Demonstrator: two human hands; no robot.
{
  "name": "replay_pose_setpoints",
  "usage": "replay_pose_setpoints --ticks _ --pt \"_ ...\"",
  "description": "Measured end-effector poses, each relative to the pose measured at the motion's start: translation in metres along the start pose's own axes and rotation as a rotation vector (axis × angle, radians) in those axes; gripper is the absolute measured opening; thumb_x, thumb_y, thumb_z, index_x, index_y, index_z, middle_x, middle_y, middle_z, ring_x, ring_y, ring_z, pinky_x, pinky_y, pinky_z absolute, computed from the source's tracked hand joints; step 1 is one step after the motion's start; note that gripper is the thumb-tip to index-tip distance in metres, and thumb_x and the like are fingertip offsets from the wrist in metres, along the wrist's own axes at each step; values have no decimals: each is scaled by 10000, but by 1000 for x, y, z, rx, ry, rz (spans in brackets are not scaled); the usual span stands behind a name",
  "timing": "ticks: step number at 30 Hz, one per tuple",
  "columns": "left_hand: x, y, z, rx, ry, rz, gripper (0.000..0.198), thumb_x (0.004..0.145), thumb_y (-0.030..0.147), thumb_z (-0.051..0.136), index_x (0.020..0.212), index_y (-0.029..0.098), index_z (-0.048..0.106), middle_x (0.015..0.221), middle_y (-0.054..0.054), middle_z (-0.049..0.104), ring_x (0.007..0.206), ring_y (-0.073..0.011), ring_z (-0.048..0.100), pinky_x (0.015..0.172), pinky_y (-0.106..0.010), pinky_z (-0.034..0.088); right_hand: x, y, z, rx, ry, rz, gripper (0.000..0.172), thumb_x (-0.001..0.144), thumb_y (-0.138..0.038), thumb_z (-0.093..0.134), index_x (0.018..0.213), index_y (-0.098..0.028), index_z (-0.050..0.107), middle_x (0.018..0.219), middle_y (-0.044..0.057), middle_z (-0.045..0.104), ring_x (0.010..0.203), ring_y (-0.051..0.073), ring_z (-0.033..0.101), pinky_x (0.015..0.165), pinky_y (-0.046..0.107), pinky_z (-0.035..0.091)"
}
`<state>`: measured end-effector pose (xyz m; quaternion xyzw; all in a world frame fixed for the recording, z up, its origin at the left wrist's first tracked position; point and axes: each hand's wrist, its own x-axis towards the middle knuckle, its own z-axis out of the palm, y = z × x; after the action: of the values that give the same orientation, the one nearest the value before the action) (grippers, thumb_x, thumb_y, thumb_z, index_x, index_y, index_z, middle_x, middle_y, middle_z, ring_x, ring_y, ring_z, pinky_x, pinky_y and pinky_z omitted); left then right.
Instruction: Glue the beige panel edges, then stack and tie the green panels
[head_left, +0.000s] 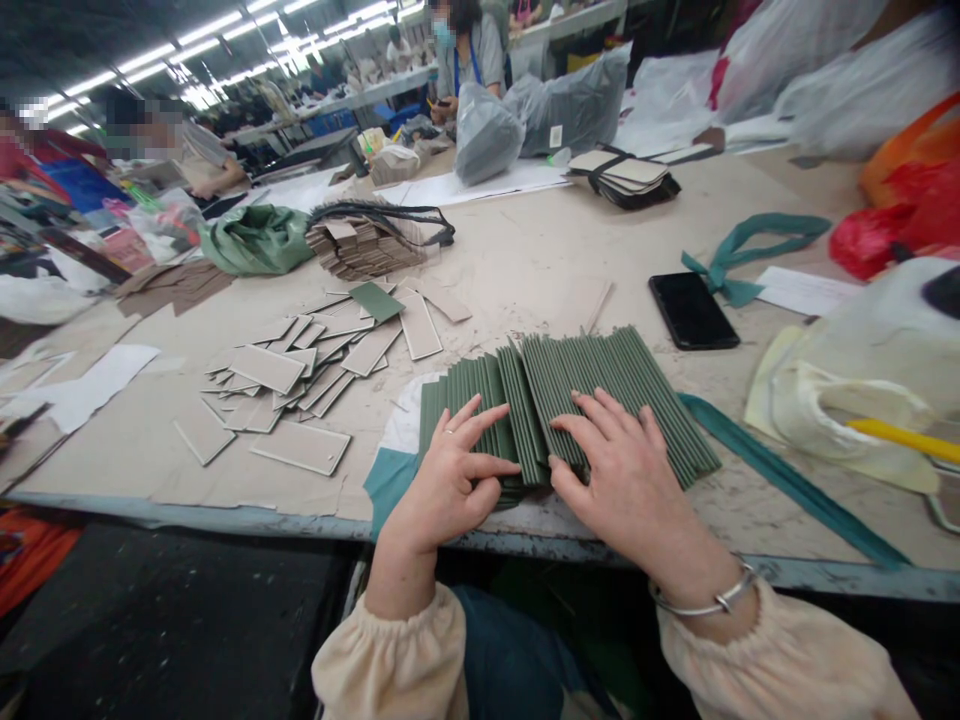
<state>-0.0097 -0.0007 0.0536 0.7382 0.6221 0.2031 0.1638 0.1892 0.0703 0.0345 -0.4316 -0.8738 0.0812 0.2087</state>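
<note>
A long row of thin dark-green rectangular pieces (626, 400) stands on edge near the table's front, with gaps splitting it into sections. My left hand (457, 470), wearing a ring, has its fingers stretched out over the left section and touches a small upright group (523, 415) in the middle. Spread fingers of my right hand (622, 460) lie on the right section, the thumb at its near left edge. Under the row runs a teal cloth strip (795, 480), its other end (386, 485) showing at the left.
Loose beige-faced pieces (300, 450) lie scattered at left, one green piece (376, 300) among them. Behind sits a tied beige bundle (360, 245) beside a green bag (255, 240). At right are a black phone (694, 310), a knotted teal strip (739, 250) and a whitish container (885, 340). Co-workers (472, 50) sit beyond.
</note>
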Motion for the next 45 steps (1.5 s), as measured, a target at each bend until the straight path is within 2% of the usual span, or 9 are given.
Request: replay_pose_setpoints --ticks 3,6,9,12,17,19,25,32,45 --pt "0 0 1 -12 -14 1 456 721 55 501 988 335 740 1501 19 361 1443 -306 167 1132 -628 127 1 0 -2 -13 -17 -47 450 844 -257 535 1293 -264 532 1389 127 497 1338 371 353 1031 694 246" --pt "0 0 2 -18 -28 1 459 726 61 516 1023 340 728 1524 19 319 1447 -319 143 1125 -636 139 1 -2 -5 -10 -73 -185 543 854 -143 497 1353 -354 479 1481 104 390 1403 368 233 1035 696 235" --pt "0 1 3 -17 -30 1 448 726 62 524 1022 330 728 1535 12 299 1450 -315 131 1125 -631 150 0 -4 -7 15 -140 -276 482 864 -94 464 1255 -354 574 1514 89 337 1431 352 157 1059 666 229" --pt "-1 1 3 -47 -18 10 432 727 63 524 1003 321 733 1527 9 317 1449 -304 147 1131 -620 157 0 -5 -8 12 -179 -265 374 885 -111 443 1149 -291 638 1483 112 383 1429 347 168 1067 653 233" --pt "-6 -9 -6 -95 203 -87 365 717 19 463 812 235 742 1398 -22 500 1399 -257 305 1148 -547 233 1 0 -7 6 -202 -244 366 889 -89 407 1091 -272 652 1436 97 449 1408 331 239 1061 656 244" --pt "-10 -15 -9 -75 230 -139 351 719 16 453 738 225 735 1347 -29 546 1381 -257 339 1144 -543 249 2 3 -6 8 -200 -247 373 885 -83 405 1090 -274 651 1430 90 457 1403 325 256 1060 653 249" --pt "-21 -20 -10 -21 102 -169 371 709 23 461 732 255 750 1337 -2 554 1392 -269 308 1146 -579 199 1 4 -3 11 -187 -256 351 887 -102 420 1092 -279 643 1425 89 457 1395 326 275 1062 660 236" --pt "-25 -19 -12 -26 52 -149 417 705 35 464 823 299 765 1389 18 506 1413 -270 264 1147 -584 171 1 4 -2 -11 -159 -269 327 880 -112 434 1070 -271 648 1402 106 476 1375 327 318 1054 651 255" --pt "-27 -20 -13 -13 -31 -168 428 694 44 461 813 318 768 1432 49 465 1423 -280 239 1143 -602 141 1 3 -1 -28 -160 -280 327 869 -107 447 1061 -272 654 1406 104 476 1374 326 322 1047 646 268"
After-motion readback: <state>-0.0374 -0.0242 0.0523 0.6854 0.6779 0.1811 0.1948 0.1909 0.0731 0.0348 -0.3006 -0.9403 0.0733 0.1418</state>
